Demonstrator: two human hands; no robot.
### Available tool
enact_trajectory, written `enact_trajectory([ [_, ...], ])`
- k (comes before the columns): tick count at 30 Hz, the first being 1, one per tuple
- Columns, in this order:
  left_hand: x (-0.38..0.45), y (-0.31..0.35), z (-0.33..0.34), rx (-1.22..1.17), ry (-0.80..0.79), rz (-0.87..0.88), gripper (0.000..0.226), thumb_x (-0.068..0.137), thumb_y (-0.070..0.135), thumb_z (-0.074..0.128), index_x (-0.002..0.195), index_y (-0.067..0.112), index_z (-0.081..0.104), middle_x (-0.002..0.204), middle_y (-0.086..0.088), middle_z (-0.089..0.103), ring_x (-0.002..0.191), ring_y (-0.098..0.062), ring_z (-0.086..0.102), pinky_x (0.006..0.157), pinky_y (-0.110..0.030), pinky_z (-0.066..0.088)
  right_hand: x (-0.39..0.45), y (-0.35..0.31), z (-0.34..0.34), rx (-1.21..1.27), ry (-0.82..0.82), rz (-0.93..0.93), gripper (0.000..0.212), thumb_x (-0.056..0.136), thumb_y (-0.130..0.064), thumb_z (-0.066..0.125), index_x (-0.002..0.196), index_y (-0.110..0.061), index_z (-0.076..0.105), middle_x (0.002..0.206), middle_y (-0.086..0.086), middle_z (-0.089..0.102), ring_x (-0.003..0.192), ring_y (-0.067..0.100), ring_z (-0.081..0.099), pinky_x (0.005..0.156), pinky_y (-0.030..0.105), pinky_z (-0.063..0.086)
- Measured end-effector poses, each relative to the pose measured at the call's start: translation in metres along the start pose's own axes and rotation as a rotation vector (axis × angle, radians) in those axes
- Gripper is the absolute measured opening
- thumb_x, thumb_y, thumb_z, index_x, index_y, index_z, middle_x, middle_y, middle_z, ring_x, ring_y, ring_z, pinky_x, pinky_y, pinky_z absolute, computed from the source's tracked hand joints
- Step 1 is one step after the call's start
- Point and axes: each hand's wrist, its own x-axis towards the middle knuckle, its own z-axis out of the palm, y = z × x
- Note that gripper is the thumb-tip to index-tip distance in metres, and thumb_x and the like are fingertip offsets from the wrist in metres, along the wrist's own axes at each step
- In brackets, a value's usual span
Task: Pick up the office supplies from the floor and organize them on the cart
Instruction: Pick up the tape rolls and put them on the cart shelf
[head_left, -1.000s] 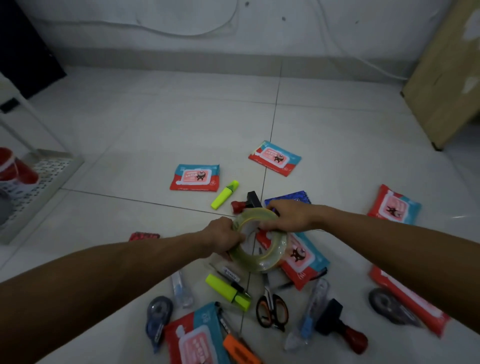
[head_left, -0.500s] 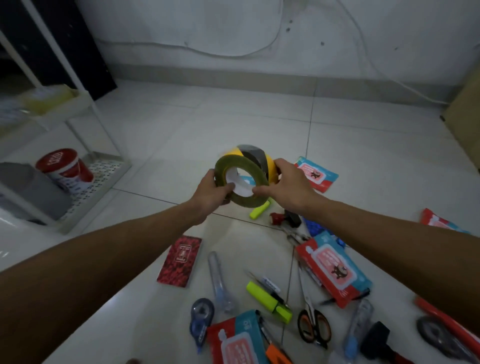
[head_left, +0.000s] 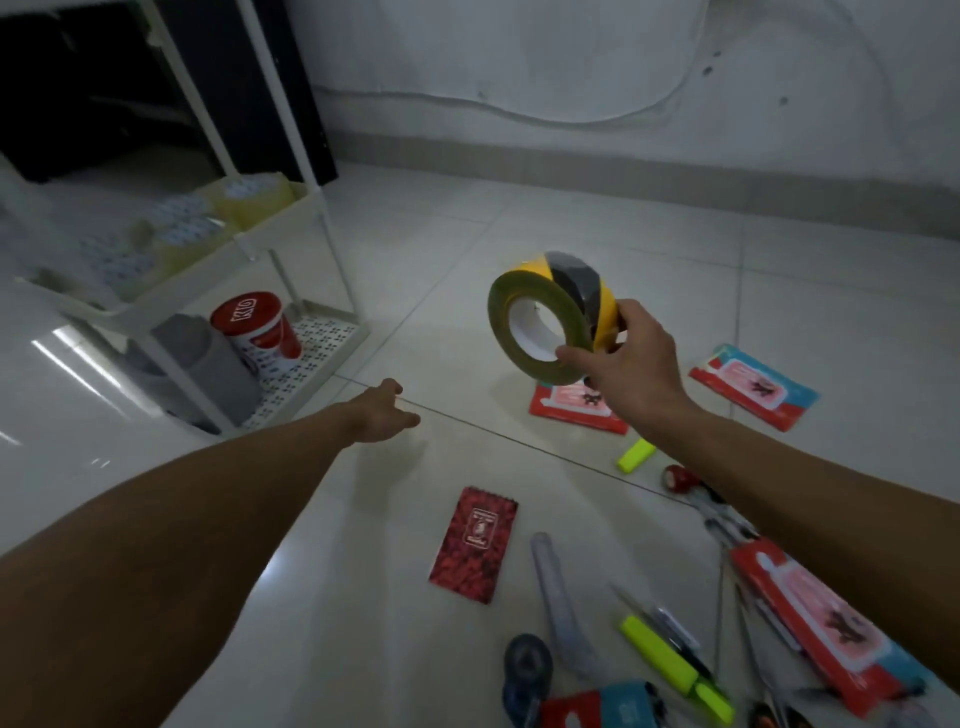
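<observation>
1. A red tub (head_left: 257, 327) and a grey container (head_left: 208, 364) are held on the cart (head_left: 311, 358) shelf beyond the left hand (head_left: 382, 413), which is relaxed and empty.
2. The tape roll (head_left: 553, 312) is gripped aloft by the right hand (head_left: 623, 358).
3. Items on the upper tray are blurred.

Single head-worn wide-angle view, looking forward and down from above floor (head_left: 467, 260). Both forearms reach in from bottom edge. Cart (head_left: 291, 208) at left, wall (head_left: 571, 62) beyond. No second view.
</observation>
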Motion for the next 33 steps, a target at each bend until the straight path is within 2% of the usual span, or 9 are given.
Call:
enact_trajectory([
  [5, 0.032, -0.028, -0.007, 0.253, 0.116, -0.024, 0.073, 0.092, 0.043, 0.06, 0.151, 0.015, 0.027, 0.155, -0.017, 0.029, 0.139, -0.035, 0.035, 0.111, -0.047, 0.036, 0.011, 0.008, 0.037, -0.023, -0.05, 0.028, 0.049, 0.062, -0.04, 0.086, 0.098, -0.026, 0.056, 0.089, 0.0, 0.061, 0.081, 0.028, 0.068, 0.067, 0.048, 0.06],
  [11, 0.075, -0.062, -0.027, 0.482, 0.118, 0.017, 0.079, 0.095, 0.046, 0.054, 0.156, 0.017, 0.013, 0.163, -0.015, 0.003, 0.15, -0.036, 0.008, 0.12, -0.048, 0.015, 0.027, 0.013, 0.104, -0.086, -0.142, 0.009, 0.045, 0.068, -0.027, 0.089, 0.098, -0.021, 0.056, 0.091, -0.003, 0.062, 0.087, 0.022, 0.064, 0.067, 0.049, 0.059],
  [13, 0.085, -0.076, -0.034, 0.465, 0.302, 0.053, 0.074, 0.095, 0.041, 0.052, 0.154, 0.014, 0.015, 0.162, -0.018, 0.003, 0.15, -0.036, 0.005, 0.122, -0.048, 0.009, 0.033, 0.012, 0.131, -0.077, -0.165, 0.017, 0.045, 0.067, -0.027, 0.089, 0.097, -0.023, 0.056, 0.091, -0.005, 0.062, 0.088, 0.022, 0.064, 0.066, 0.049, 0.059],
  [16, 0.093, -0.101, -0.033, 0.324, 0.538, 0.038, 0.066, 0.094, 0.035, 0.051, 0.148, 0.006, 0.027, 0.156, -0.022, 0.022, 0.145, -0.037, 0.019, 0.12, -0.048, 0.015, 0.043, 0.004, 0.166, -0.086, -0.187, -0.016, 0.047, 0.066, -0.03, 0.089, 0.099, -0.027, 0.055, 0.091, -0.009, 0.061, 0.088, 0.021, 0.063, 0.065, 0.049, 0.059],
  [19, 0.097, -0.126, -0.014, 0.27, 0.548, 0.01, 0.066, 0.092, 0.037, 0.052, 0.145, 0.003, 0.031, 0.153, -0.022, 0.029, 0.142, -0.037, 0.027, 0.119, -0.049, 0.021, 0.055, -0.008, 0.2, -0.056, -0.219, -0.051, 0.048, 0.067, -0.032, 0.088, 0.102, -0.028, 0.056, 0.093, -0.01, 0.06, 0.09, 0.02, 0.063, 0.064, 0.048, 0.059],
  [22, 0.101, -0.143, 0.007, 0.326, 0.558, 0.046, 0.071, 0.094, 0.047, 0.044, 0.15, 0.008, 0.025, 0.163, -0.018, 0.005, 0.151, -0.032, 0.003, 0.121, -0.043, -0.002, 0.072, -0.02, 0.24, -0.025, -0.253, -0.065, 0.049, 0.066, -0.03, 0.089, 0.103, -0.024, 0.057, 0.092, -0.009, 0.06, 0.089, 0.022, 0.064, 0.064, 0.048, 0.06],
  [24, 0.104, -0.15, 0.016, 0.375, 0.598, 0.092, 0.069, 0.096, 0.051, 0.035, 0.152, 0.01, 0.026, 0.164, -0.018, -0.003, 0.151, -0.032, -0.004, 0.12, -0.044, -0.008, 0.082, -0.027, 0.27, -0.019, -0.258, -0.081, 0.05, 0.064, -0.031, 0.089, 0.103, -0.025, 0.057, 0.092, -0.008, 0.062, 0.088, 0.022, 0.064, 0.064, 0.048, 0.06],
  [28, 0.106, -0.161, 0.021, 0.412, 0.675, 0.159, 0.062, 0.099, 0.05, 0.03, 0.148, 0.014, 0.036, 0.164, -0.018, 0.001, 0.152, -0.032, -0.002, 0.122, -0.046, -0.002, 0.097, -0.041, 0.323, -0.036, -0.246, -0.147, 0.051, 0.063, -0.032, 0.087, 0.103, -0.023, 0.057, 0.095, -0.004, 0.062, 0.088, 0.022, 0.06, 0.073, 0.048, 0.056],
  [33, 0.109, -0.164, 0.022, 0.344, 0.723, 0.157, 0.057, 0.094, 0.051, 0.04, 0.14, 0.018, 0.045, 0.164, -0.014, 0.01, 0.151, -0.03, 0.006, 0.123, -0.045, 0.003, 0.11, -0.059, 0.379, -0.072, -0.156, -0.148, 0.049, 0.069, -0.028, 0.086, 0.107, -0.018, 0.056, 0.101, -0.001, 0.063, 0.091, 0.019, 0.06, 0.078, 0.04, 0.054],
])
